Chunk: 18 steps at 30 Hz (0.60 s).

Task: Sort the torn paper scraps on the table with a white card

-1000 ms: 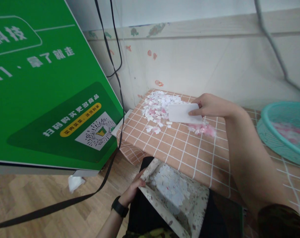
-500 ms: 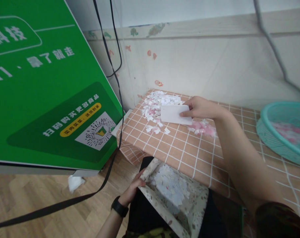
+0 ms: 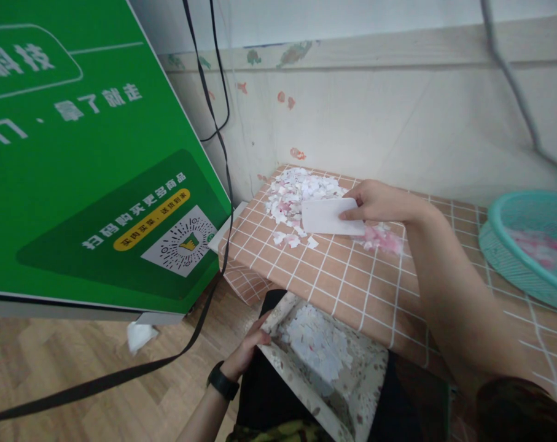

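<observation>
My right hand (image 3: pixel 380 201) grips a white rectangular card (image 3: pixel 330 217) by its right edge and holds it on edge against the checked tablecloth (image 3: pixel 352 282), beside a heap of white and pink paper scraps (image 3: pixel 296 193). More pink scraps (image 3: pixel 380 238) lie under my wrist. Below the table's near edge, my left hand (image 3: pixel 249 345), with a black watch on its wrist, holds the left rim of a flower-patterned paper tray (image 3: pixel 347 387) on my lap. White scraps (image 3: pixel 315 342) lie inside the tray.
A big green signboard (image 3: pixel 89 153) leans at the left, with black cables (image 3: pixel 216 129) hanging beside it. A teal plastic basket (image 3: pixel 531 245) with pink scraps sits at the right. A pale wall backs the table. Wooden floor lies lower left.
My right hand has carried the card leftward to the scrap heap, then slightly back toward me. My left hand and the tray have stayed put.
</observation>
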{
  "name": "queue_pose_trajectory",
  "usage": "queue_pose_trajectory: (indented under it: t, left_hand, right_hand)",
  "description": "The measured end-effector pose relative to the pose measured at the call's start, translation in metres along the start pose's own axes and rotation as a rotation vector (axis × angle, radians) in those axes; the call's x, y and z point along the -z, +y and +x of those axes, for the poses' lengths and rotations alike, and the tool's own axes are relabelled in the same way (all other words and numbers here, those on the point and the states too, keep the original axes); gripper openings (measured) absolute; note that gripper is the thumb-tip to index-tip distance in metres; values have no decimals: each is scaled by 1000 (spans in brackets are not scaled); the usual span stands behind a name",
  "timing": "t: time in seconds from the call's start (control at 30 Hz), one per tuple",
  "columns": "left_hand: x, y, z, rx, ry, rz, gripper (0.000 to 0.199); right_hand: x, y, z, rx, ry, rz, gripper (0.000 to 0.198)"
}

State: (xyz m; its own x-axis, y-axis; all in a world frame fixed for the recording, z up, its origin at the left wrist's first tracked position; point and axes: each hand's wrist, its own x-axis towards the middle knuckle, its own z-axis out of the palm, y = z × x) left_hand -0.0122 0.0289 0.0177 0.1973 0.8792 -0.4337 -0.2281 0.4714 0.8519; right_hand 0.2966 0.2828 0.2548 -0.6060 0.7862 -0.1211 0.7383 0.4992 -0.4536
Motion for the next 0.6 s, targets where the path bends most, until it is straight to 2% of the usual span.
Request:
queue_pose_trajectory:
  t: [0.23,0.47,0.6]
  left_hand:
    - [-1,-5,4,-69,-56,-28,70]
    - [-3,0,0,-46,-10,6,67]
    - [-3,-1,0,-34,-6,-19,67]
  right_hand:
    - [-1,0,2,-16,88,-40,27]
    - [-15,-1,14,63,58,33,28]
    - [-11,1,10,36,52,39,28]
